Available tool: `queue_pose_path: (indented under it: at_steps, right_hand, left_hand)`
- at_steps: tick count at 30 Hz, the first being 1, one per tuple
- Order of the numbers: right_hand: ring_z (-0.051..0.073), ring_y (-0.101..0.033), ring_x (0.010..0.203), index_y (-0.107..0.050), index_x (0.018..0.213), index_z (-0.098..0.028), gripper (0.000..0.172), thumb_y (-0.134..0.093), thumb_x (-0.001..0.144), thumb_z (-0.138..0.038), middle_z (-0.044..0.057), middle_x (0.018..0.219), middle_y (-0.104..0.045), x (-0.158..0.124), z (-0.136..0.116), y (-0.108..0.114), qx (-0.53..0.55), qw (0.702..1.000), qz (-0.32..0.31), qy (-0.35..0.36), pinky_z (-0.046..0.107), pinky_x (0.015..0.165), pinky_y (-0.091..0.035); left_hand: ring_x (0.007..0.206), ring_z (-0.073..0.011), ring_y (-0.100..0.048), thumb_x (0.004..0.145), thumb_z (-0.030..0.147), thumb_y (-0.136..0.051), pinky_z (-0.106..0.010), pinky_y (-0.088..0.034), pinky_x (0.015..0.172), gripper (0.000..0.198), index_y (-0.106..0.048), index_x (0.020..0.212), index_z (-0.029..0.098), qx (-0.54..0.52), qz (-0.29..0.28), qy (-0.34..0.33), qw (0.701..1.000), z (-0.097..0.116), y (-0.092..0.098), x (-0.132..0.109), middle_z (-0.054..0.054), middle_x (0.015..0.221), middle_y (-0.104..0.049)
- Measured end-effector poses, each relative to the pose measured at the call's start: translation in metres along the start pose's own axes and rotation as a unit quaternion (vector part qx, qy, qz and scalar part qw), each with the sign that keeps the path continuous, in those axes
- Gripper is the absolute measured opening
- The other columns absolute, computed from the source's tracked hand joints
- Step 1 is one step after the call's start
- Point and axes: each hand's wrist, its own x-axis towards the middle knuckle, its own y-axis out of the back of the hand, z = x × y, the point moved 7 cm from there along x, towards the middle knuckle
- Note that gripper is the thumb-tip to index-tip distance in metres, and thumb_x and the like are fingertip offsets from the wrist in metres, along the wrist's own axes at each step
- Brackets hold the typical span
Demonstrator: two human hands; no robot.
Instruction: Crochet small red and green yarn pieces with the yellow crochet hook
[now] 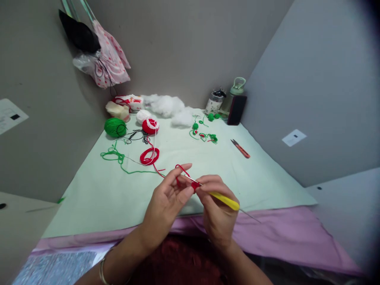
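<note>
My right hand [218, 206] grips a crochet hook [225, 200] by its yellow handle, and the hook's metal tip points left. A small red crocheted piece [194, 185] is pinched by the thumb of my left hand [169, 196], right at the hook's shaft. Red yarn [178, 166] loops over my raised left index finger. From there it trails back toward a flat red coil [149, 156] on the table. Part of the red piece is hidden behind my fingers.
On the table [267, 182] lie green yarn [115, 127], a red-and-white ball [150, 126], white stuffing [169, 107], small green pieces [212, 137] and orange thread snips [240, 149]. A phone [237, 110] leans near a bottle [237, 87]. Grey partitions [184, 51] enclose the table.
</note>
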Motion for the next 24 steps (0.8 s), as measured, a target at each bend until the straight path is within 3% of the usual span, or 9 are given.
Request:
queue_pose_path:
  at_steps: [6,14,19,24]
  right_hand:
    - [0.017,-0.072,0.092,-0.084,0.095,-0.033,0.023,-0.081,0.09,-0.01,0.002,0.096,-0.077,-0.002,0.002,0.001,-0.025,1.0,0.008,-0.006,0.03,0.079,-0.061]
    - [0.016,-0.071,0.088,-0.084,0.096,-0.032,0.012,-0.078,0.096,-0.021,0.001,0.091,-0.077,0.003,0.007,0.001,0.016,1.0,-0.011,-0.023,0.028,0.078,-0.059]
    - [0.016,-0.07,0.077,-0.082,0.103,-0.029,0.013,-0.069,0.102,-0.028,0.003,0.091,-0.076,0.003,0.002,-0.001,-0.02,0.999,-0.03,-0.022,0.031,0.073,-0.059]
    - [0.018,-0.07,0.079,-0.081,0.102,-0.027,0.015,-0.066,0.104,-0.029,0.005,0.093,-0.077,0.002,0.0,-0.001,-0.033,0.999,-0.024,-0.023,0.033,0.073,-0.06]
  left_hand:
    - [0.095,-0.0123,-0.068,0.09,0.029,-0.085,-0.024,-0.052,0.094,0.042,-0.073,0.131,0.028,-0.103,0.03,0.053,0.993,-0.014,-0.002,0.0,0.002,0.094,-0.071]
    - [0.096,-0.014,-0.065,0.088,0.028,-0.087,-0.028,-0.051,0.097,0.049,-0.072,0.135,0.027,-0.094,0.045,0.063,0.993,-0.012,0.004,0.0,0.0,0.095,-0.069]
    - [0.093,-0.0148,-0.066,0.093,0.029,-0.081,-0.031,-0.05,0.099,0.04,-0.072,0.133,0.028,-0.048,0.051,0.018,0.997,-0.006,0.008,0.0,0.002,0.092,-0.065]
    - [0.099,-0.0181,-0.065,0.096,0.03,-0.078,-0.035,-0.044,0.11,0.034,-0.071,0.129,0.026,0.036,0.06,-0.054,0.996,0.003,0.011,-0.002,0.0,0.095,-0.068]
